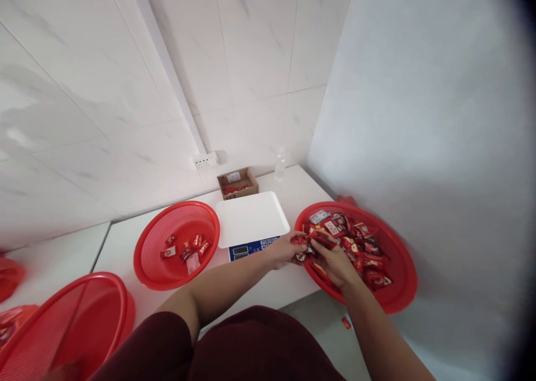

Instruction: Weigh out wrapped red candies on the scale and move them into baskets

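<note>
A red basket (400, 291) at the right holds a heap of red candy packets (360, 247). Both my hands reach into its left side. My left hand (285, 251) is closed around several red packets at the basket's rim. My right hand (335, 263) lies on the heap just beside it, fingers curled on packets. A white-topped scale (251, 219) with a blue front stands left of the basket. Further left, a second red basket (151, 269) holds several packets (186, 252).
A small cardboard box (237, 182) and a clear bottle (280, 166) stand at the back by the wall socket (205, 160). More red baskets (71, 325) sit at the lower left. One packet (345, 323) lies on the floor below the table's edge.
</note>
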A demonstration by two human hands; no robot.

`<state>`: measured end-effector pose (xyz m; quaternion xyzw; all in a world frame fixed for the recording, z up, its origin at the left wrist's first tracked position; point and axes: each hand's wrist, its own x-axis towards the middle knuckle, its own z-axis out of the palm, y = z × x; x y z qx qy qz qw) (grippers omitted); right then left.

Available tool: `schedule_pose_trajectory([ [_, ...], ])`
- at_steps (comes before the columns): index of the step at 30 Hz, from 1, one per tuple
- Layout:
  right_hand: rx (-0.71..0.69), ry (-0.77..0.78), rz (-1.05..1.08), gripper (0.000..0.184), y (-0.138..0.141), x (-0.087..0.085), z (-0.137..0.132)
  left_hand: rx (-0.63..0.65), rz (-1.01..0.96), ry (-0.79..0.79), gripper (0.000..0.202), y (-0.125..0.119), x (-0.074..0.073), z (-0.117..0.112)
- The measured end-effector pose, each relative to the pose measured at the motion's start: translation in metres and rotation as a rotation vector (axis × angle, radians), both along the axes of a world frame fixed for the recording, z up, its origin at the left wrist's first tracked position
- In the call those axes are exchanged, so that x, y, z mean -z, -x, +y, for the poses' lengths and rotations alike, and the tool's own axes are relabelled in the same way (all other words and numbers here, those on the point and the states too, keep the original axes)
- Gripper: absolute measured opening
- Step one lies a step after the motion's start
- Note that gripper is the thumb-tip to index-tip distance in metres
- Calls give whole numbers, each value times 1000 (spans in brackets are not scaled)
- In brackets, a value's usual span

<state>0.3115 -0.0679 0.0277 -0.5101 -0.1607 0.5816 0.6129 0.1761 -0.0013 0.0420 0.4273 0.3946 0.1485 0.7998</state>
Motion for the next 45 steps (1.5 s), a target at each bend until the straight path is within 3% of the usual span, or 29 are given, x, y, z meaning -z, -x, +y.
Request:
schedule_pose_trajectory([
  [4, 25, 3, 25, 39, 0, 5, 1, -98, 57, -53, 39, 7, 2, 7],
  [12, 92, 84, 124, 30, -3, 17, 4, -268, -42, 69, 37, 15, 12, 23],
  [18, 144, 120, 131, 24, -18, 32, -6, -536, 23, 41, 23, 39, 24, 53],
  [20, 164, 146, 115, 23, -22, 35, -10, -581, 48, 31, 28, 52, 25, 67],
  [25, 153, 172, 95, 20, -24, 38, -16, -622, 133, 21, 71, 79, 23, 88],
  [29, 128, 198, 87, 21, -21, 36, -19, -580, 211, 13, 73, 92, 23, 82],
  [33, 68, 230, 44, 27, -11, 31, -20, -463, 264, -31, 48, 90, 20, 56],
  [35, -43, 227, -26, 29, -2, 28, -21, -320, 256, -75, 38, 81, 19, 39],
  [39, -302, 137, -303, 31, 20, 22, -19, 58, 151, -267, 46, 57, 20, 5],
  [41, -376, 114, -463, 34, 29, 19, -19, 165, 115, -363, 44, 47, 23, -7],
  [45, -441, 98, -561, 35, 35, 17, -22, 159, 117, -416, 32, 34, 25, -20],
])
